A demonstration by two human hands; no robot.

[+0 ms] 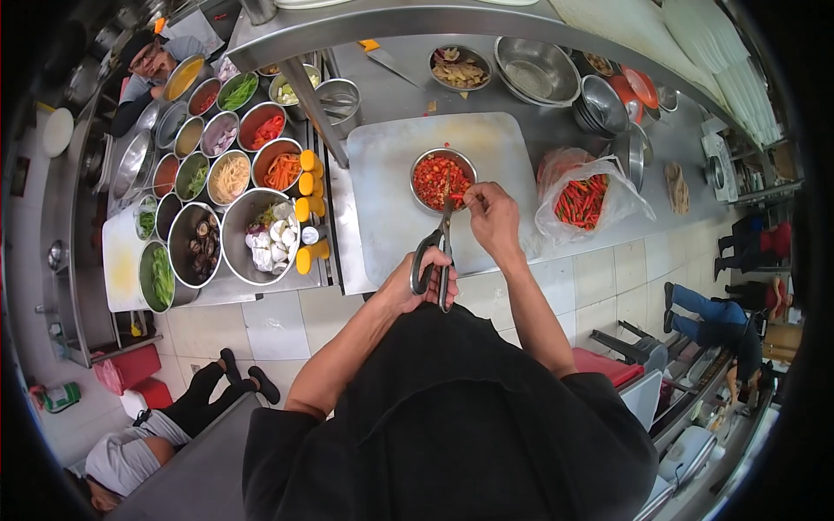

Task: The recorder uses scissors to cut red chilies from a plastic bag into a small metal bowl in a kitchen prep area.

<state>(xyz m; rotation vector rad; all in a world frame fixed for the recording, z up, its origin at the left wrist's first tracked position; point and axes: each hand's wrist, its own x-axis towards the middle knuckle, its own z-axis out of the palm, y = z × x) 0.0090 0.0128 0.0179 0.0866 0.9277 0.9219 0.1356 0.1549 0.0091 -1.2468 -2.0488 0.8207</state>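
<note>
My left hand grips a pair of kitchen scissors by dark handles. Their blades reach over a round metal bowl filled with chopped red chillies. Between the thumb and fingers of my right hand is a small red chilli, held close to the blades above the bowl's near right rim. Under the bowl lies a pale cutting board. To the right, a clear plastic bag stands open, holding whole red chillies.
Left of the board, metal containers hold carrot strips, mushrooms and peeled white pieces. Behind it lie a knife, a bowl of peelings and stacked metal bowls. An overhead shelf edge crosses the top. Several people stand around.
</note>
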